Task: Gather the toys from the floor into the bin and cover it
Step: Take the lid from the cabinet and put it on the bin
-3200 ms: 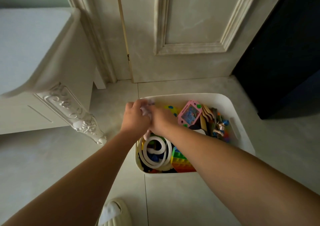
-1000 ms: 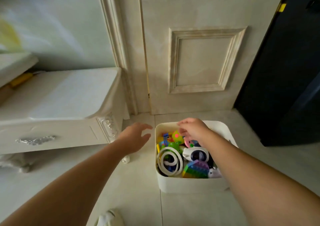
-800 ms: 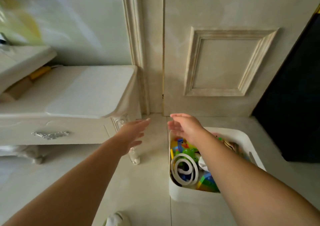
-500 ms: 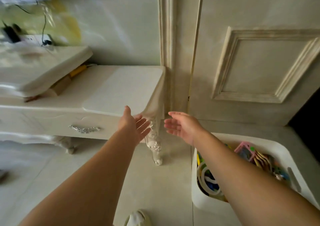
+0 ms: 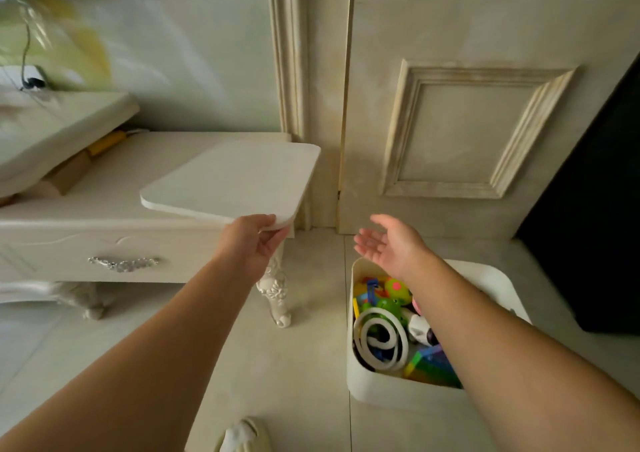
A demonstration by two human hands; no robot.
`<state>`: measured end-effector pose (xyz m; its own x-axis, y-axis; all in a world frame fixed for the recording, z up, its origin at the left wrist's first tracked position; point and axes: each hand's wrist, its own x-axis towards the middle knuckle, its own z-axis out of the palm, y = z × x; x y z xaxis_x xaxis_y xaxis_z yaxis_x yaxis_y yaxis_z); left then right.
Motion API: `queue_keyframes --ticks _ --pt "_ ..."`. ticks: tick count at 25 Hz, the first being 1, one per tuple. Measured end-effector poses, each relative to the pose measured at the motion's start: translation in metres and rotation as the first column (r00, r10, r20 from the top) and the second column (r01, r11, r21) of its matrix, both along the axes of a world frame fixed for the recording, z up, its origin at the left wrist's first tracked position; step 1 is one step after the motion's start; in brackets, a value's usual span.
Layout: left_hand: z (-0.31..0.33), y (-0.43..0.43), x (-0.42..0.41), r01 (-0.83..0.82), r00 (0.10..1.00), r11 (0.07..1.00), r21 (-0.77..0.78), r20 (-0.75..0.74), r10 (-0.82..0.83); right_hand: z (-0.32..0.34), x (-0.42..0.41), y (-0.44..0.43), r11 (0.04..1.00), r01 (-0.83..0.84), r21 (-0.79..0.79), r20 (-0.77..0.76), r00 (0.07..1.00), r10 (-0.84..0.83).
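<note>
A white bin (image 5: 388, 387) stands on the floor at lower right, filled with colourful toys, among them a white spiral piece (image 5: 379, 339) and a green and yellow ball (image 5: 396, 287). A flat white lid (image 5: 232, 179) is tilted up off the top of the white side table (image 5: 114, 209). My left hand (image 5: 254, 243) grips the lid's near right corner. My right hand (image 5: 391, 243) hovers palm-up above the bin's far left corner, fingers spread, holding nothing. My right forearm hides part of the bin.
A cream panelled door (image 5: 467, 105) and its frame stand behind the bin. A dark cabinet (image 5: 595, 209) is to the right. The side table's carved leg (image 5: 275, 299) stands close to the bin's left. A slipper (image 5: 242, 437) shows at the bottom edge.
Both hands left the bin and swung left toward the side table. My left hand has taken hold of the lid's corner and lifted it off the table top.
</note>
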<state>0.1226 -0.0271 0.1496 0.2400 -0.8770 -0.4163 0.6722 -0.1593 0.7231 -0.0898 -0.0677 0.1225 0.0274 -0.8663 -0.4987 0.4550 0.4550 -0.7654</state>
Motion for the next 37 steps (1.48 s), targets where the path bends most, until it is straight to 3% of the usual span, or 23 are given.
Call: queue_keyframes --ticks 6,10,12,13,15,16,19,21,24,26,30,34,37 --pt "0.009 0.022 -0.043 0.391 0.903 0.917 0.084 0.158 -0.400 -0.001 -0.061 0.004 0.970 0.228 0.086 0.013 0.973 -0.230" --pt "-0.001 0.017 -0.073 0.548 0.801 0.825 0.135 0.200 -0.565 -0.005 -0.112 0.011 0.839 0.531 0.117 0.029 0.843 -0.537" --pt "-0.013 0.012 -0.078 0.619 0.738 0.763 0.187 0.194 -0.647 -0.007 -0.143 0.016 0.761 0.640 0.108 -0.050 0.768 -0.639" --pt "-0.020 0.010 -0.080 0.659 0.698 0.721 0.216 0.182 -0.692 -0.008 -0.158 0.020 0.751 0.655 0.084 -0.161 0.752 -0.639" --pt "-0.034 0.006 -0.082 0.737 0.602 0.619 0.273 0.151 -0.784 -0.014 -0.189 0.027 0.795 0.603 0.071 -0.499 0.711 -0.495" --pt "-0.042 0.005 -0.083 0.764 0.557 0.569 0.304 0.134 -0.819 -0.016 -0.199 0.031 0.820 0.562 0.111 -0.597 0.697 -0.397" --pt "-0.071 0.005 -0.088 0.785 0.446 0.450 0.426 0.116 -0.887 -0.040 -0.222 0.047 0.886 0.429 0.176 -0.743 0.648 -0.167" --pt "-0.087 0.005 -0.093 0.755 0.354 0.391 0.527 0.175 -0.919 -0.059 -0.227 0.059 0.907 0.324 0.268 -0.867 0.491 0.081" --pt "-0.104 0.008 -0.104 0.645 0.210 0.370 0.669 0.310 -0.927 -0.088 -0.236 0.072 0.893 0.265 0.364 -0.896 0.363 0.257" --pt "-0.112 0.013 -0.114 0.580 0.171 0.395 0.712 0.368 -0.914 -0.099 -0.240 0.078 0.882 0.238 0.406 -0.890 0.324 0.322" --pt "-0.118 0.024 -0.129 0.480 0.112 0.479 0.735 0.490 -0.865 -0.105 -0.237 0.084 0.869 0.223 0.441 -0.858 0.390 0.335" --pt "-0.122 0.024 -0.130 0.422 0.024 0.492 0.762 0.533 -0.846 -0.101 -0.239 0.081 0.815 0.170 0.555 -0.799 0.380 0.465" --pt "-0.125 0.025 -0.127 0.360 -0.200 0.408 0.839 0.496 -0.845 -0.104 -0.240 0.079 0.798 0.153 0.583 -0.793 0.321 0.517"
